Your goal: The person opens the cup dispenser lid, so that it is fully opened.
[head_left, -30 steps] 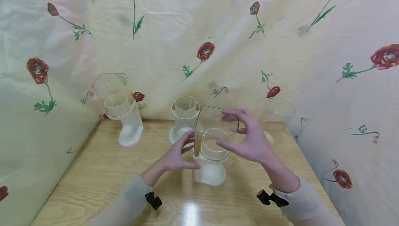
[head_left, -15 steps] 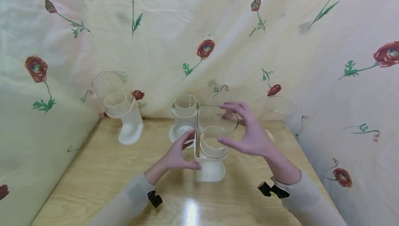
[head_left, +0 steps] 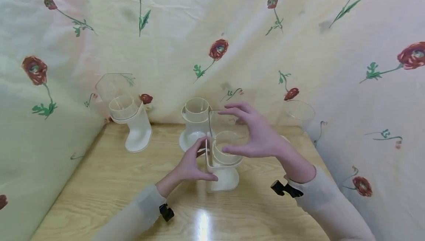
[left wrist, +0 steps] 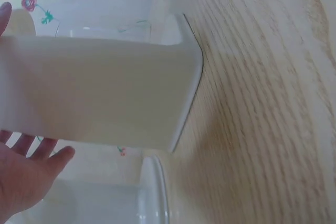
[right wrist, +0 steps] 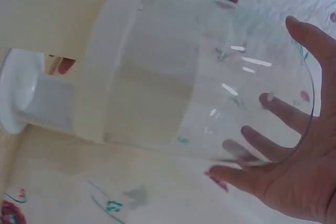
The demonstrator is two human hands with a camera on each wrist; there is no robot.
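In front of me stands a white pet feeder (head_left: 224, 180) with a clear hopper (right wrist: 210, 77) on top, open at its upper rim. A cream ring (head_left: 228, 148) shows inside the clear wall. My left hand (head_left: 190, 165) holds the white back panel (left wrist: 100, 93) from the left, thumb on the near side and fingers on the far side. My right hand (head_left: 257, 134) spans the top of the hopper, thumb near and fingers far. In the right wrist view its fingertips (right wrist: 265, 99) show through the clear wall.
A similar white stand with a clear top (head_left: 138, 134) is at the back left. Another white stand with a round dish (head_left: 194, 137) is right behind the feeder. A clear round container (head_left: 300, 112) stands at the back right. Flowered cloth (head_left: 166, 56) encloses the wooden table (head_left: 109, 189).
My right hand has shifted left across the hopper's rim, and the hopper's rim has turned a little. My left hand stays at the back panel. The head view has tilted slightly.
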